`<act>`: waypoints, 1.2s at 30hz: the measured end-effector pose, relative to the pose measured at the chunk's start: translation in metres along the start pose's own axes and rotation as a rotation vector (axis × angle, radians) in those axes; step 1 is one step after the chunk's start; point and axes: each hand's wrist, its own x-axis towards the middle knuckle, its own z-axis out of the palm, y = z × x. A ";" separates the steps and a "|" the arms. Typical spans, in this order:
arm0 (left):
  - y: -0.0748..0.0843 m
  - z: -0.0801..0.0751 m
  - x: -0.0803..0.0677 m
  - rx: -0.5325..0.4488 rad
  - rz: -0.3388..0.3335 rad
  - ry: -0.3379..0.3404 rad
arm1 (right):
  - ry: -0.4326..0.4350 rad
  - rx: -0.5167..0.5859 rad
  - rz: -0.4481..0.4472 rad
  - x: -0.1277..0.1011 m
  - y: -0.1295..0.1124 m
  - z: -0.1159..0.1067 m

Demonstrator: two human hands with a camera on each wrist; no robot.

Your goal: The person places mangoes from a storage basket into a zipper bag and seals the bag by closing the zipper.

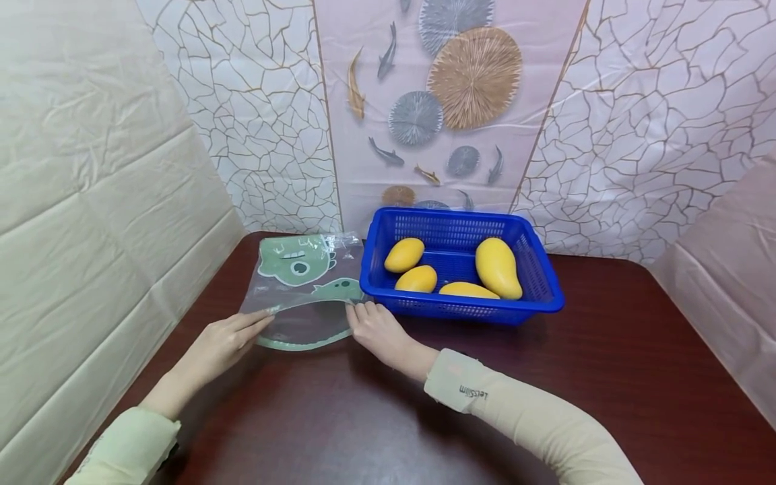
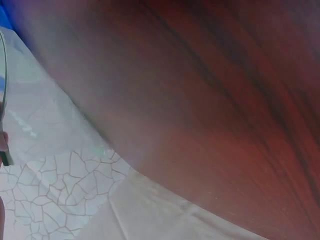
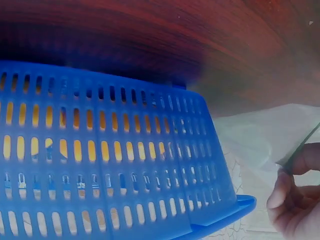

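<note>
A clear plastic bag (image 1: 297,263) printed with green cartoon dinosaurs lies on the table left of a blue basket, its mouth towards me and spread apart. My left hand (image 1: 229,337) pinches the left side of the mouth. At the right side of the mouth, my right hand (image 1: 380,335) grips the edge between thumb and fingers, close to the basket's front left corner. The right wrist view shows this right hand (image 3: 297,192) pinching the green-edged rim. Only slivers of the left fingers (image 2: 4,141) appear in the left wrist view.
The blue slotted basket (image 1: 515,306) holds several yellow mangoes (image 1: 497,266) and stands at the back of the dark red-brown table (image 1: 339,417). Patterned cloth (image 1: 267,121) hangs behind it, and pale cloth walls (image 1: 91,222) flank the table.
</note>
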 end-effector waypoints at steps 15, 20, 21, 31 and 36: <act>0.003 0.014 0.002 -0.025 -0.068 -0.064 | -0.005 -0.036 -0.044 0.000 -0.007 -0.001; -0.001 0.017 0.000 -0.039 -0.119 -0.091 | -0.017 -0.030 -0.050 -0.002 -0.004 0.000; -0.002 0.017 0.000 -0.042 -0.129 -0.100 | -0.015 -0.028 -0.050 -0.003 -0.003 0.001; -0.005 0.016 -0.006 -0.100 -0.212 -0.192 | -0.072 0.076 -0.113 -0.004 0.000 -0.002; -0.005 0.017 -0.005 -0.098 -0.191 -0.190 | -0.093 0.143 -0.143 -0.009 0.004 -0.004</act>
